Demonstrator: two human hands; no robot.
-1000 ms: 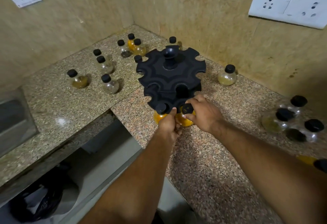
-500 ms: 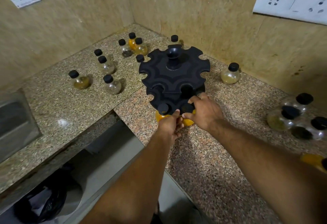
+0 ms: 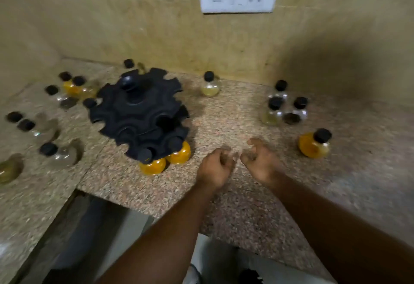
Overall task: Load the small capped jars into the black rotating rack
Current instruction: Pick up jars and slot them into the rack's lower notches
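Fingers of my left hand and right hand curl loosely, holding nothing, above the speckled granite worktop, just right of the black notched rotating rack, whose near bottom slots carry two orange-filled black-capped jars side by side.

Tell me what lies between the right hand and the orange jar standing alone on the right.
Nothing: the head view shows bare granite counter between the right hand and the orange jar.

Open granite counter between rack and right-side jars — clear passage.
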